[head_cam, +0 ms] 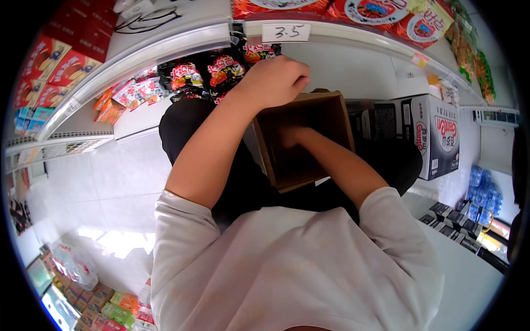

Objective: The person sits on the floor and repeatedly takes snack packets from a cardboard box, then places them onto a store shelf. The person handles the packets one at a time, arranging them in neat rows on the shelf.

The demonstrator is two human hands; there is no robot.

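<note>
An open cardboard carton (345,124) stands between my knees, tilted, with its mouth towards me and its inside dark. My left hand (285,78) is at the carton's far left corner, fingers curled with the fingertips hidden; I cannot tell whether it grips the edge. My right hand (292,135) reaches inside the carton, blurred and in shadow, and whatever it may touch there does not show. Just beyond my left forearm, black snack packets with red print (225,70) stand in a cluster on the lower shelf (343,68).
A white and black printed carton (430,136) stands on the right. Over the lower shelf runs an upper shelf edge with a handwritten price card (285,33); red snack bags (372,12) lie above. White and orange packets (136,93) sit left. Blue water bottles (484,194) stand far right.
</note>
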